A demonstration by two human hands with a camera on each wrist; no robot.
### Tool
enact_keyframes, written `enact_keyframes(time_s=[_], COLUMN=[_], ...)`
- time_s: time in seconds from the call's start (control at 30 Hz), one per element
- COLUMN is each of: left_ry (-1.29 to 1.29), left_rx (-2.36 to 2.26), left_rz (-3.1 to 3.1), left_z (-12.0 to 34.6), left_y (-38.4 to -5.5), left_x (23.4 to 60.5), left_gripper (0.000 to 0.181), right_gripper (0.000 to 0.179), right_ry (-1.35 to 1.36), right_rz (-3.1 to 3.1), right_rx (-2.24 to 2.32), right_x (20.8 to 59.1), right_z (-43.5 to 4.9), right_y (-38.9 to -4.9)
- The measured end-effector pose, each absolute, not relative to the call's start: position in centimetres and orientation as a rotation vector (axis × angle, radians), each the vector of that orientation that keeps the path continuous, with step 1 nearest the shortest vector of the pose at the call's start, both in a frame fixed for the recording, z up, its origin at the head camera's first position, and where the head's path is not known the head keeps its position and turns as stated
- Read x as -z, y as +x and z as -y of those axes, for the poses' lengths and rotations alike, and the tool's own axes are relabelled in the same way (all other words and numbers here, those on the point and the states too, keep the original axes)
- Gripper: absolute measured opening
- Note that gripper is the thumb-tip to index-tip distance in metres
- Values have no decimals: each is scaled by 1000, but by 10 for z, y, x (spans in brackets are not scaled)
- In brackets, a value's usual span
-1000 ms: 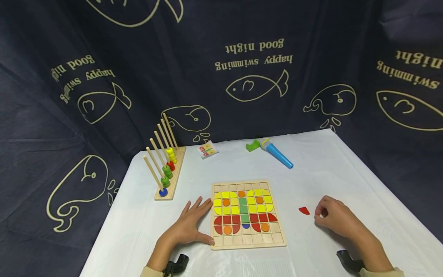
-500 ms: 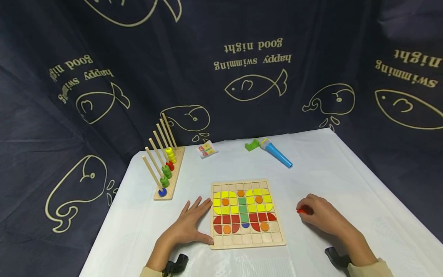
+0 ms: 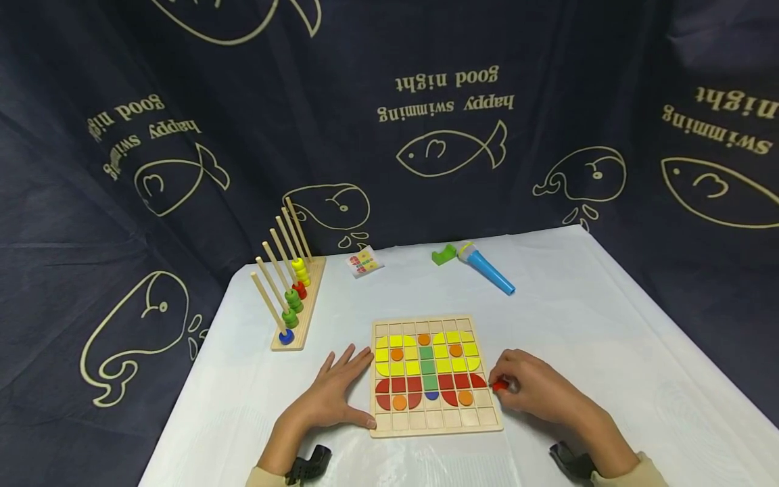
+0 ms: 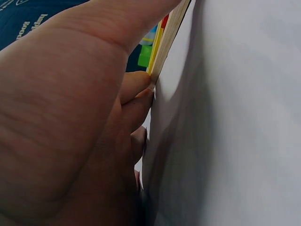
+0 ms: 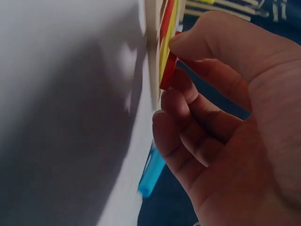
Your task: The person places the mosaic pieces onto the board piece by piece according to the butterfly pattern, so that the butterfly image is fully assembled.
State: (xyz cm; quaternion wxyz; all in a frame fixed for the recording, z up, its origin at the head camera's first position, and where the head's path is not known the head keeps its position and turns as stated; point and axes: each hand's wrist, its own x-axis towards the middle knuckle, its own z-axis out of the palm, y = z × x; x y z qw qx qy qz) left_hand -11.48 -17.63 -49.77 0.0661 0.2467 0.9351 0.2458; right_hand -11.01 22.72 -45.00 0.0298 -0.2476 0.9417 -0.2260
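Observation:
A square wooden board [image 3: 435, 429] with a grid of cells lies on the table, bearing yellow, red, green, orange and blue flat pieces in a butterfly-like pattern. My left hand [image 3: 328, 399] is spread flat at its left side, thumb and fingertips touching the edge. At the right edge, my right hand [image 3: 538, 389] pinches a small red puzzle piece [image 3: 500, 385] between thumb and fingers. In the right wrist view that red piece [image 5: 170, 68] is held on edge beside the board. An open cell shows bare wood at the right end of the lower red row.
Behind on the left stands a wooden peg rack [image 3: 298, 335] with coloured beads. A pattern card [image 3: 364, 262], a green curved block [image 3: 443, 255] and a blue toy microphone [image 3: 488, 269] lie along the back of the white table [image 3: 566, 291].
My right hand has picked up the red piece from the table and carried it left to the board's right edge. The left hand stays put.

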Motion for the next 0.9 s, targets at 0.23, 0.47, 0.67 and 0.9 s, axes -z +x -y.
enact_keyframes(time_s=[0.23,0.47,0.67,0.9], left_ry=[745,751,759,756], left_rx=[-760,-746,-754,-752], left_rz=[-2806,-2808,-2810,-2821], left_z=[174,173,174,175], left_y=[-115,-115,-116,-115], left_x=[497,497,497,499], left_gripper=[124,125,125,124], right_gripper=[27,23,21,23], right_ry=[-880,-864,-919,-896], right_rz=[-2864,-2839,-2832,-2894], right_rx=[624,610,633,620], right_x=[450,447,446,449], right_z=[-215,-210,-206,-205], right_y=[-107,-105,-105,-104])
